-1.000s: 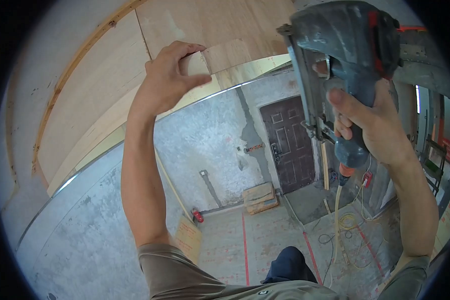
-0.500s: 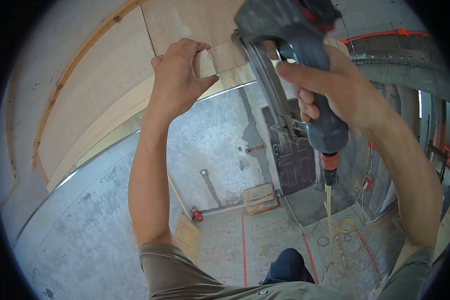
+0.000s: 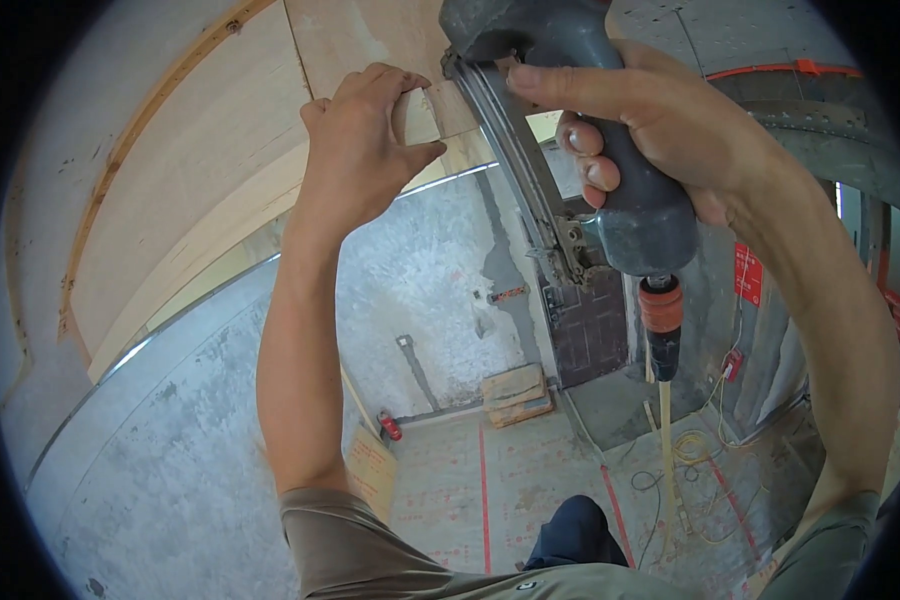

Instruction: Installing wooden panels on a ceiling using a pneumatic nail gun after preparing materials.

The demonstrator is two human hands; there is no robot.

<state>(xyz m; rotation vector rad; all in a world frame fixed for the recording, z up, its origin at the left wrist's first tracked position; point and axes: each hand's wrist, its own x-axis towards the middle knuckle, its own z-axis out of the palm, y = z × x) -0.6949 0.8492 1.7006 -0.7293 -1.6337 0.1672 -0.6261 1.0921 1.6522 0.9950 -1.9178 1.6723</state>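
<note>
Overhead, my left hand (image 3: 355,165) grips a small pale wood block (image 3: 420,116) between thumb and fingers, at the lower edge of a plywood panel (image 3: 365,35). My right hand (image 3: 690,125) is wrapped round the handle of a dark pneumatic nail gun (image 3: 642,235). Its long metal magazine (image 3: 520,150) slants down from the head, just right of the block. The gun's nose is cut off by the top of the picture, so its contact with the wood cannot be seen. An orange and black coupling (image 3: 660,305) joins the handle to a pale yellow air hose (image 3: 667,430).
A curved wooden strip (image 3: 120,165) crosses the ceiling at left. Below are a grey plastered wall (image 3: 410,290), a dark door (image 3: 590,335), stacked flat packages (image 3: 517,395) and a red fire extinguisher (image 3: 389,426). Coiled hose (image 3: 692,450) and cables lie on the covered floor (image 3: 440,500).
My right hand has brought the nail gun left and slightly up, closer to the wood block. The left hand has barely shifted and keeps its grip.
</note>
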